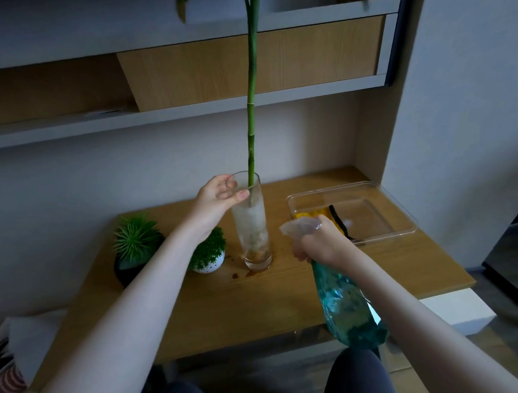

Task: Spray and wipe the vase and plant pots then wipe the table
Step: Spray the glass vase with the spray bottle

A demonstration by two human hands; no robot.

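A tall clear glass vase (251, 226) stands on the wooden table (241, 304) with a long green bamboo stalk (251, 107) rising from it. Its side is fogged with white spray. My left hand (219, 196) grips the vase's rim from the left. My right hand (316, 244) holds a teal spray bottle (345, 308) by its trigger head, nozzle pointing at the vase from the right. Left of the vase sit a small white pot (209, 265) with a green leafy plant and a dark pot (130, 268) with a spiky green plant.
A clear plastic tray (401, 219) at the table's right back holds a yellow cloth (307, 215) and a dark tool. Brown stains (240, 273) lie at the vase's foot. Shelves hang above the table. My knees are under the front edge.
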